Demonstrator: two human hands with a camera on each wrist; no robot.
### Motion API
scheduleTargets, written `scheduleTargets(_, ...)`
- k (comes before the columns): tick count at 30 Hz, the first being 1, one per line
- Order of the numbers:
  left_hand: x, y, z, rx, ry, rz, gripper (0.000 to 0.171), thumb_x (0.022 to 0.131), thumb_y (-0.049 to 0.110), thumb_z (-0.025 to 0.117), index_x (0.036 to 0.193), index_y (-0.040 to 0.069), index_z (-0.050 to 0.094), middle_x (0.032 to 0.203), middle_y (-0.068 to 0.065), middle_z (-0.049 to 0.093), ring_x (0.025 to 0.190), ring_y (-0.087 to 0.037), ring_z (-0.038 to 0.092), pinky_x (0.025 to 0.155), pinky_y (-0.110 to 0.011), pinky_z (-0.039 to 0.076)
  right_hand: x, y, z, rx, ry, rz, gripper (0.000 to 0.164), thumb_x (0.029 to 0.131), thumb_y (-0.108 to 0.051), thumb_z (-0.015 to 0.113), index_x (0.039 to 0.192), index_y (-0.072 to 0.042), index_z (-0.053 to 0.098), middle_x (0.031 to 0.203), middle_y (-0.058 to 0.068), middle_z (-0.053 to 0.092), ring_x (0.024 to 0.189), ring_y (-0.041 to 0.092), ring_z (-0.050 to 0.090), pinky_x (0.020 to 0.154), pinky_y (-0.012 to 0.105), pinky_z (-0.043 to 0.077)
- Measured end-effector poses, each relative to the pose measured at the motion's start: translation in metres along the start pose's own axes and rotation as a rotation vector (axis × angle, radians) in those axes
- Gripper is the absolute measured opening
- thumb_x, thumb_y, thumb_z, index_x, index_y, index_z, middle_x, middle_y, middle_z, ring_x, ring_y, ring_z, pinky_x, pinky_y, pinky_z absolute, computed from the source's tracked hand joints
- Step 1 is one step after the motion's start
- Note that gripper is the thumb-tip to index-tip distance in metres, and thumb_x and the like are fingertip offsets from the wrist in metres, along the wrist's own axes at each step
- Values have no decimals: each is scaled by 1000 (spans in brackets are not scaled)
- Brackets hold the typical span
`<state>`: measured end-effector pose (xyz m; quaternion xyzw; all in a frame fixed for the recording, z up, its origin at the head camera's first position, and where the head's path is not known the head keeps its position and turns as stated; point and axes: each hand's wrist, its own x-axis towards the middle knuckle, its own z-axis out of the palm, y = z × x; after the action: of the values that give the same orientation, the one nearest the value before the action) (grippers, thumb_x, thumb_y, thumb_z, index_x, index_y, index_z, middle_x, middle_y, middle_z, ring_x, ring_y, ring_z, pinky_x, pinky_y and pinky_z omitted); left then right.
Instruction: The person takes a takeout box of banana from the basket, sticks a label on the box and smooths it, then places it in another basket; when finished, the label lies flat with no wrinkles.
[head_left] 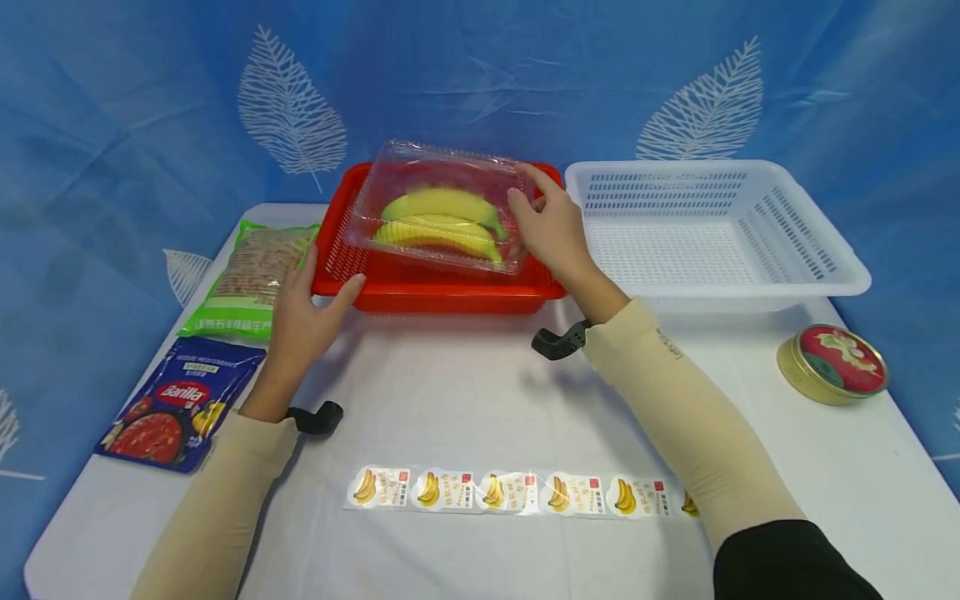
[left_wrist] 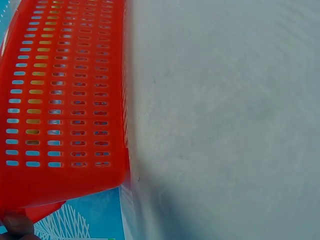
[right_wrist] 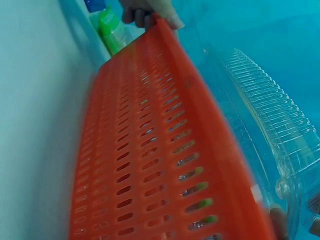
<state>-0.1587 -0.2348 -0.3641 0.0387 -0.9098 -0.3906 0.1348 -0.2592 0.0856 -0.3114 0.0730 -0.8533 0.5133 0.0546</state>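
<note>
My left hand (head_left: 303, 321) grips the left end of the red plastic basket (head_left: 457, 301), its thumb over the rim; a fingertip shows at the corner in the left wrist view. My right hand (head_left: 555, 225) pinches the right end of a clear plastic box (head_left: 365, 218) between thumb and fingers. The box sits tilted above the basket's opening, its ridged side (right_wrist: 272, 95) standing over the rim in the right wrist view. Yellow bananas (head_left: 442, 204) with greenish tips show through the clear plastic. Only fingertips of my right hand appear at that view's lower edge.
To the right stands a white perforated basket (head_left: 720, 292), with a round red-topped tin (head_left: 832, 364) in front. A green-edged bag (head_left: 251, 279) and a blue pouch (head_left: 180, 404) lie on the left. A strip of banana stickers (head_left: 510, 492) lies at the front of the white table (head_left: 450, 400).
</note>
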Motion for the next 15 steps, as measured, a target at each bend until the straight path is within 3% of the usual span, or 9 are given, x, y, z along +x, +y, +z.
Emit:
scheduleTargets(3, 0, 0, 1, 3, -6, -9, 90, 95, 55, 64, 165, 20, 20, 153, -18, 42, 139, -38, 40, 102, -65, 45, -5, -3, -8, 22, -12, 5, 45, 104, -41, 54, 148, -33, 52, 72, 11, 52, 52, 27, 63, 44, 32, 43)
scheduleTargets(10, -1, 1, -1, -9, -13, -19, 91, 95, 55, 64, 165, 18, 19, 156, -17, 39, 142, -38, 37, 100, -65, 46, -23, -13, -27, 41, -38, 10, 43, 101, -48, 57, 143, -37, 53, 98, 8, 57, 62, 28, 62, 55, 34, 57)
scheduleTargets(15, -2, 2, -2, -3, -23, -29, 91, 96, 56, 63, 165, 20, 17, 160, -16, 35, 146, -38, 32, 102, -66, 44, -34, -17, -39, 164, -52, 8, 41, 100, -45, 62, 139, -35, 55, 98, 13, 55, 60, 29, 63, 58, 37, 60)
